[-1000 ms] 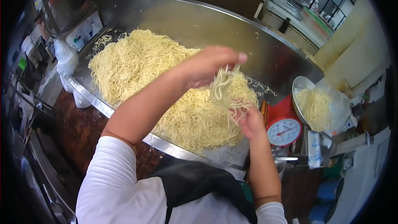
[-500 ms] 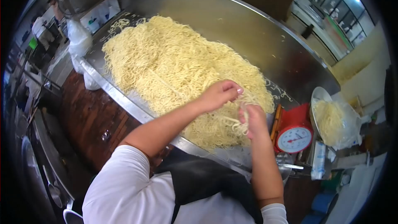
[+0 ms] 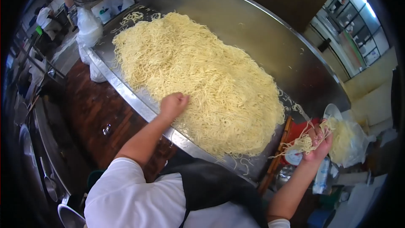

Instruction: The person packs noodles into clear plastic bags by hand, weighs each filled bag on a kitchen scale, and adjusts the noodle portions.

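noodle heap (image 3: 198, 76) on table (image 3: 253, 29), scale (image 3: 295, 154) right

The left hand (image 3: 174, 103) reaches forward in a loose fist, while the right hand (image 3: 319, 143), fingers apparently curled closed, stretches out sideways.

From my remote seat this reads as a commercial food-production kitchen, likely a noodle workshop. A long stainless steel table (image 3: 270, 38) with a raised back carries a huge heap of yellow noodles (image 3: 198, 76), far more than a home would handle. Beside its end stands a red dial scale (image 3: 295, 154) with a plastic-lined pan of noodles (image 3: 344, 137) on it. White sacks (image 3: 88, 29) sit at the far corner, and glass-fronted shelving (image 3: 358, 21) lines a bright room beyond.
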The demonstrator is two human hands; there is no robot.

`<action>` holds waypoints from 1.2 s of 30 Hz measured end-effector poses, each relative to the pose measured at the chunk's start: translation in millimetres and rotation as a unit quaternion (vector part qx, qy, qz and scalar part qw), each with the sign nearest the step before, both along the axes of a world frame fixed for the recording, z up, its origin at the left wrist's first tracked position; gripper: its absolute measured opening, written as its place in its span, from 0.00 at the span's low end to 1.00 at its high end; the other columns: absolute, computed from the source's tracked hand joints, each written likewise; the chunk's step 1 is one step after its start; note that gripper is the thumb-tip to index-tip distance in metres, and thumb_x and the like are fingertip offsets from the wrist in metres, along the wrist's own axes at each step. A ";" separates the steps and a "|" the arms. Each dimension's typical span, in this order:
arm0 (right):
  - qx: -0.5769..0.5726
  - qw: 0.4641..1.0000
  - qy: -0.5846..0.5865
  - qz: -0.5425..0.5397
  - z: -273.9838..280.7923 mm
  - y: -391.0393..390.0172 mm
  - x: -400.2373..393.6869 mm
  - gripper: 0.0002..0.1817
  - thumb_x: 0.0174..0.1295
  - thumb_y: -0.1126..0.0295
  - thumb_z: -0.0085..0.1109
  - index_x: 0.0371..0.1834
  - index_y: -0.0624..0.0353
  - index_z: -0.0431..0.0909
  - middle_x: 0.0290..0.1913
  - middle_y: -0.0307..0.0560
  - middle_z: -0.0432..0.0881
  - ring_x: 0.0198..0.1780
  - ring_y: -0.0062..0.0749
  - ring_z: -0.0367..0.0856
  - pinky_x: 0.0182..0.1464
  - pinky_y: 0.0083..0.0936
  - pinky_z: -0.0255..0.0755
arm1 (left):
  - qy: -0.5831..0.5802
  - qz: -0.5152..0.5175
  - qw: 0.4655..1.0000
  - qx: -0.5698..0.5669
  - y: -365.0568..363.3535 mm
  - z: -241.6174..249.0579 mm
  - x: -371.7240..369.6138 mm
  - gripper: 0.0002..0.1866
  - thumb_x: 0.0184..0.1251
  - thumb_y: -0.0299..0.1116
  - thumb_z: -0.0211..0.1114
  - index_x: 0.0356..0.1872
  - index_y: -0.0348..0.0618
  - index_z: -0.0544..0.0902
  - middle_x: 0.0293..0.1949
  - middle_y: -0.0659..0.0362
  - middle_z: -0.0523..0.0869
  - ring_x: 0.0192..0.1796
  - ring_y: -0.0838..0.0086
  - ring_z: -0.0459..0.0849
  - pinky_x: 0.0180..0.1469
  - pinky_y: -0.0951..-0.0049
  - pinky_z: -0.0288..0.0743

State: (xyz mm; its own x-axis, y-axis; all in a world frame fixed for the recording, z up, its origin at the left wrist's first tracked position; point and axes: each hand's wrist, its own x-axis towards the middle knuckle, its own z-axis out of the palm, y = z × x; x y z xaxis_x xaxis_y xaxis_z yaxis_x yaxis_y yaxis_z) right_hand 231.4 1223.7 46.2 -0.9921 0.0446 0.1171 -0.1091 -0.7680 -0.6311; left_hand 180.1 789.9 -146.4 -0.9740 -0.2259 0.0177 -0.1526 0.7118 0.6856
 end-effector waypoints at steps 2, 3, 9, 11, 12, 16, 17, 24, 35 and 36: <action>-0.007 1.000 0.008 0.008 9.8 -1.2 3.6 0.15 0.67 0.67 0.46 0.50 0.66 0.73 0.21 0.41 0.69 0.17 0.21 0.64 0.16 0.19 0.61 | 0.012 -0.012 0.999 -0.034 -14.1 8.2 -4.3 0.18 0.58 0.48 0.64 0.26 0.41 0.82 0.30 0.49 0.82 0.36 0.55 0.81 0.38 0.58 0.74; 0.021 1.000 0.008 0.008 8.6 0.9 1.4 0.16 0.67 0.66 0.47 0.51 0.65 0.72 0.22 0.41 0.69 0.18 0.21 0.65 0.16 0.18 0.61 | 0.074 -0.033 0.995 -0.060 -17.5 7.6 -6.6 0.17 0.57 0.47 0.65 0.28 0.41 0.82 0.34 0.48 0.83 0.39 0.55 0.81 0.41 0.58 0.74; 0.081 0.992 -0.094 -0.007 -14.3 -49.7 -7.4 0.15 0.63 0.67 0.48 0.49 0.64 0.71 0.22 0.38 0.68 0.18 0.20 0.64 0.16 0.14 0.59 | 0.110 -0.151 0.977 -0.100 34.9 62.0 -14.8 0.22 0.55 0.46 0.68 0.42 0.38 0.84 0.56 0.43 0.78 0.57 0.51 0.76 0.60 0.59 0.69; 0.095 0.989 -0.112 -0.030 -17.9 -73.7 -7.0 0.15 0.63 0.68 0.47 0.50 0.63 0.71 0.23 0.40 0.69 0.19 0.20 0.64 0.18 0.15 0.60 | 0.029 -0.252 0.961 -0.107 63.3 89.3 -14.2 0.24 0.55 0.47 0.67 0.45 0.38 0.83 0.57 0.42 0.77 0.58 0.51 0.76 0.61 0.59 0.68; 0.116 0.985 -0.122 -0.045 -20.7 -80.7 -8.5 0.15 0.63 0.68 0.47 0.50 0.63 0.71 0.23 0.40 0.69 0.19 0.21 0.65 0.19 0.16 0.61 | -0.012 -0.301 0.947 -0.111 76.6 96.5 -15.2 0.25 0.55 0.47 0.66 0.47 0.37 0.82 0.57 0.42 0.77 0.58 0.51 0.76 0.62 0.59 0.68; 0.149 0.980 -0.113 -0.064 -11.9 -112.2 -2.8 0.14 0.63 0.69 0.47 0.50 0.63 0.71 0.25 0.42 0.71 0.20 0.23 0.66 0.21 0.17 0.62 | 0.219 -0.500 0.821 0.166 138.3 107.1 12.8 0.28 0.52 0.38 0.66 0.55 0.34 0.75 0.56 0.41 0.78 0.56 0.56 0.79 0.61 0.61 0.68; 0.142 0.981 -0.112 -0.069 -8.3 -117.8 -0.6 0.13 0.64 0.69 0.48 0.49 0.62 0.72 0.25 0.42 0.71 0.20 0.24 0.66 0.21 0.18 0.62 | 0.139 -0.531 0.808 0.213 152.2 112.5 17.6 0.27 0.53 0.37 0.67 0.54 0.34 0.76 0.54 0.43 0.79 0.54 0.58 0.79 0.60 0.63 0.69; 0.301 0.945 -0.087 -0.095 -5.6 -68.9 32.3 0.17 0.56 0.80 0.51 0.51 0.63 0.73 0.33 0.42 0.78 0.29 0.21 0.73 0.28 0.17 0.68 | -0.272 -0.536 0.766 0.227 176.5 117.6 5.7 0.16 0.62 0.38 0.65 0.44 0.37 0.80 0.43 0.50 0.82 0.46 0.69 0.80 0.52 0.71 0.72; 0.297 0.946 -0.134 0.000 -25.5 10.8 87.6 0.23 0.53 0.80 0.59 0.54 0.58 0.73 0.33 0.35 0.78 0.25 0.14 0.72 0.23 0.11 0.64 | 0.012 -0.587 0.761 0.276 284.4 175.8 26.3 0.15 0.61 0.41 0.67 0.39 0.39 0.81 0.64 0.41 0.70 0.65 0.60 0.70 0.64 0.67 0.64; 0.275 0.949 -0.158 -0.005 -14.8 21.1 92.2 0.22 0.53 0.80 0.59 0.53 0.58 0.73 0.33 0.36 0.78 0.24 0.14 0.72 0.22 0.11 0.63 | 0.006 -0.557 0.762 0.330 297.8 188.4 27.7 0.14 0.60 0.39 0.67 0.39 0.40 0.81 0.62 0.45 0.72 0.64 0.63 0.71 0.63 0.67 0.65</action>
